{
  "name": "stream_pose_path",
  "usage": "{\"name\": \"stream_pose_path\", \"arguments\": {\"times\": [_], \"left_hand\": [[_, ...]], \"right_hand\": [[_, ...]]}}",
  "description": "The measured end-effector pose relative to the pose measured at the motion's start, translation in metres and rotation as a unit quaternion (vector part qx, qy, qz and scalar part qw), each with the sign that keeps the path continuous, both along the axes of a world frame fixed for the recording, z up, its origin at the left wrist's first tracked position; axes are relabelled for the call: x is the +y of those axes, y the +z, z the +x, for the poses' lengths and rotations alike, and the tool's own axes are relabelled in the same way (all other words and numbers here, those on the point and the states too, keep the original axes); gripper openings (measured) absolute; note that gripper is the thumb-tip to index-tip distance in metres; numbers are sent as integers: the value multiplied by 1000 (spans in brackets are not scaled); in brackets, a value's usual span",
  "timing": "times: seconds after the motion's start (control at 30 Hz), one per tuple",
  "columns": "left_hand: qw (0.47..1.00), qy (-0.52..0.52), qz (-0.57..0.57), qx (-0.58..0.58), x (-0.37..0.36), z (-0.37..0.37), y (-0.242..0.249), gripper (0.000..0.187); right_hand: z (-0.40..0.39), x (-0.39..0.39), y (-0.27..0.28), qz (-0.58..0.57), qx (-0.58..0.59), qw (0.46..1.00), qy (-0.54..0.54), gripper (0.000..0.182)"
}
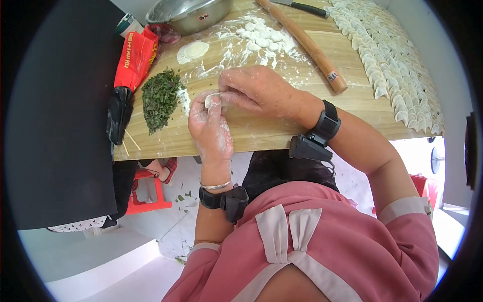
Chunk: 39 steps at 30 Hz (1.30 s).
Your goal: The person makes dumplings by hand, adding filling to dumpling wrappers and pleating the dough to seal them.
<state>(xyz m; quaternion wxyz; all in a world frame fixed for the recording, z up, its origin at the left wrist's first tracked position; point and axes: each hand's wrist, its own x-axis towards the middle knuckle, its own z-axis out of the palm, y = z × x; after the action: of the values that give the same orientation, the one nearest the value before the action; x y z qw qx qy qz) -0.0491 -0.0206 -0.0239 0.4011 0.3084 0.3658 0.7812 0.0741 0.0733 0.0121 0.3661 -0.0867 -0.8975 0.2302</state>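
Plainly, a dough piece [208, 100] between left hand [211, 128] and right hand [256, 93]

Dough piece held up over the near side of the wooden table [261, 135]. Left thumb pressed onto it, left fingers curled around behind. Right thumb and fingers bent and drawn together at its edge; cannot tell whether they pinch it. Both hands floury, 1 black wrist strap [329, 121] on each arm.

Left of the hands: heap of chopped greens [160, 98]. Beyond: flat dough rounds [193, 51], then floured dough lumps [261, 36]. Rolling pin [307, 43] slantwise to their right; knife [309, 8] near its far end. Far right: overlapping rows of dumplings [392, 60]. Far left: red bag [135, 58], near a metal bowl [188, 17]. On the floor, left: red stool [161, 199].
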Motion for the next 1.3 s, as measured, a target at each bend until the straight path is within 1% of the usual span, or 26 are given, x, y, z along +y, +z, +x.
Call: {"name": "stream_pose_path", "arguments": {"times": [0.07, 0.13, 0.2, 0.23, 0.3, 0.37, 0.4, 0.43, 0.5, 0.53, 0.6, 0.67, 0.7, 0.77, 0.8, 0.83, 0.87, 0.9, 0.93, 1.0, 1.07, 1.13, 1.23, 1.3], "left_hand": [[1000, 16, -20, 3, -1, 1, 2, 16], [1000, 3, -9, 10, 1, 0, 2, 16], [1000, -9, 4, 17, 1, 1, 3, 17], [1000, 2, 13, 1, 1, 4, 4, 19], [1000, 14, 24, -16, 0, 8, 8, 21], [999, -48, 20, 9, -1, 9, 12, 31], [999, -48, 21, 10, -2, 10, 12, 31], [998, -52, 8, 16, -4, 11, 12, 34], [998, -56, -6, 22, -4, 11, 12, 36], [998, -65, 0, 25, -5, 10, 11, 36], [997, -74, 6, 26, -4, 11, 10, 37], [997, -31, -22, 60, -2, 13, 7, 36], [998, -31, -22, 59, -2, 13, 5, 36], [998, 1, -30, 63, -1, 14, 1, 38], [998, 0, -30, 63, -1, 12, 1, 38], [996, -14, -57, 69, -1, 8, 1, 37], [993, -27, -84, 75, -2, 6, 1, 37], [993, -27, -84, 74, -3, 7, 3, 37], [994, -16, -95, 59, -4, 9, 7, 34], [993, -5, -107, 43, -5, 10, 8, 32], [998, -16, -57, 2, -5, 8, 8, 31], [999, -33, -40, -12, -6, 5, 9, 30], [998, -57, -17, -34, -5, 2, 9, 27], [997, -63, -11, -42, -6, 3, 10, 26]], "right_hand": [[-2, 0, -3, -9, 11, 1000, 1, 12], [-2, 0, -3, -17, 22, 1000, 2, 12], [-3, -2, -1, -3, 64, 997, -43, 10], [-2, -1, 1, -1, 65, 997, -43, 10], [0, 0, 3, 28, 62, 994, -80, 10], [1, -1, 2, 22, 58, 995, -85, 10], [0, -2, 2, 13, 53, 995, -89, 9], [0, -3, 2, 14, 53, 995, -89, 9], [0, -5, 2, -51, 45, 995, -69, 10], [0, -4, 2, -50, 45, 995, -69, 10], [0, -3, 1, -3, 33, 997, -63, 10], [-1, -3, -1, 4, 45, 998, -52, 10], [-1, -3, -1, 11, 57, 997, -42, 11], [0, -3, -1, 11, 52, 998, -39, 11], [0, -3, 0, 11, 48, 998, -35, 11], [1, -4, 1, 11, 48, 998, -35, 11], [2, -5, 1, 5, 31, 999, -40, 13], [2, -5, 2, 0, 13, 999, -44, 15], [3, -6, 3, 0, 13, 999, -44, 15], [5, -8, 6, -14, 12, 998, -64, 22], [8, -7, 10, -21, 30, 998, -58, 24], [10, -3, 11, -27, 49, 997, -52, 26], [10, 4, 10, -19, 38, 998, -35, 26], [9, 6, 9, -10, 4, 1000, -11, 27]]}}
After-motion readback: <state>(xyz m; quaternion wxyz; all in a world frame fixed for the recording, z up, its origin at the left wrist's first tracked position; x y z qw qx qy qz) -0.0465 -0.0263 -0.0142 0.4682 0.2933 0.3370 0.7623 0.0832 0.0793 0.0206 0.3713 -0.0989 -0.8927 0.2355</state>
